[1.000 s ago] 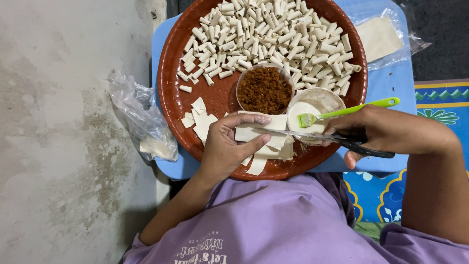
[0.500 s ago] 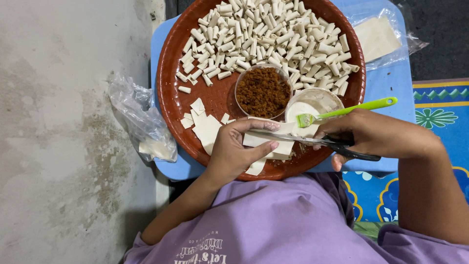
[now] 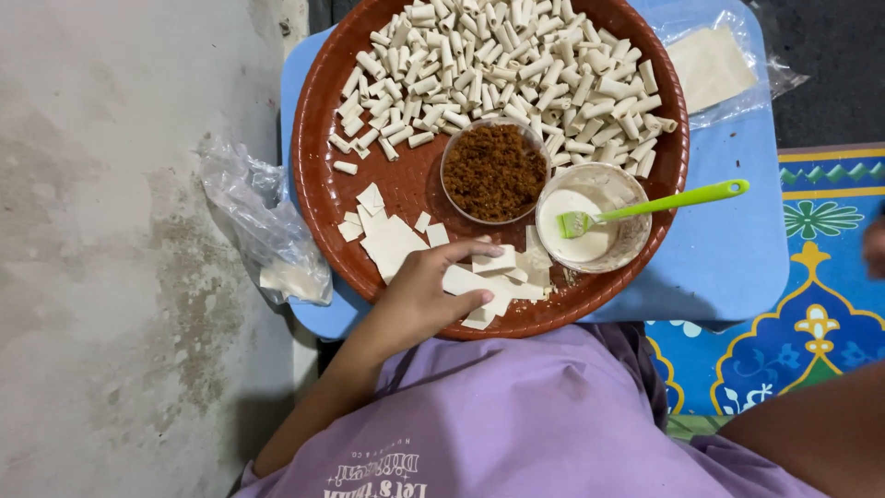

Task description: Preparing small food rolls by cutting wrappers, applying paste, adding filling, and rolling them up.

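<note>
Covering most of the left side, grey stained concrete floor. Spreading at lower right, patterned blue mat with yellow and green motifs. Filling the bottom of the view, purple shirt of the person. Standing between floor and mat, light blue low table, bare along its right part. Resting on that table, round reddish-brown tray, reaching almost across the table. Heaped over the far half of the tray, many small pale rolled pastries. Lying at the table's far right corner, clear bag of flat pale wrapper sheets. Crumpled beside the tray's left edge, partly off the table, clear plastic bag with a pale scrap inside. Sitting in the tray's middle, clear cup of brown shredded filling. Touching it on the right, bowl of white paste, with green brush bristles down in the paste and handle slanting out over the rim. Scattered along the tray's near edge, cut wrapper squares. Reaching in from below, left hand, fingers spread and laid flat on the squares, pressing rather than gripping. Showing only as a blurred sliver at the frame's right edge, right hand, well apart from the tray; open or closed, cannot tell.
</note>
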